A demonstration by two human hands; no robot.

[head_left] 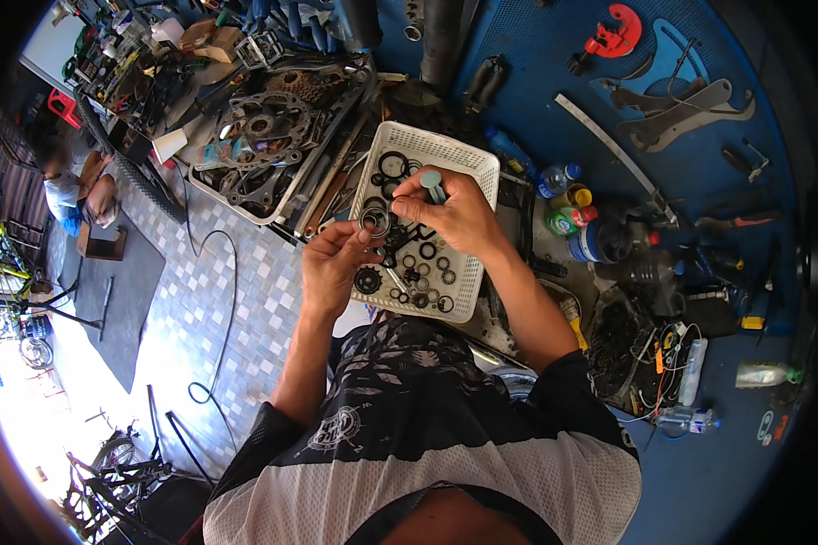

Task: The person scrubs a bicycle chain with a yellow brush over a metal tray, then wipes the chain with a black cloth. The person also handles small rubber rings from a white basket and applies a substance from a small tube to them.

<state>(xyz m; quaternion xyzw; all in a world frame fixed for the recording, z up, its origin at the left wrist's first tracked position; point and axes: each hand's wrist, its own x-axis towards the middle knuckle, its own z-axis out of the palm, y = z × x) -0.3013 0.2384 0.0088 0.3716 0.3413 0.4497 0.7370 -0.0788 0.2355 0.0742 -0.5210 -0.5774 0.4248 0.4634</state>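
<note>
Both of my hands are over a white perforated plastic basket [489,182]. My left hand [330,263] pinches a metal ring [374,220], probably a bearing, between thumb and fingertips above the basket's left side. Higher and to the right, my right hand [454,214] is closed around a grey-green piece with a flat round head [430,179]; its lower part is hidden by my fingers. Below them in the basket lie a toothed black sprocket [367,280], a black ring [394,164], a silver cylindrical part [396,277] and several small rings and bearings.
Left of the basket, a tray [236,214] holds chainrings and a cassette [314,89]. Bottles [557,180] stand to the right, below a blue tool wall [536,82]. A cable [232,313] runs over the tiled floor. Another person [64,195] is at far left.
</note>
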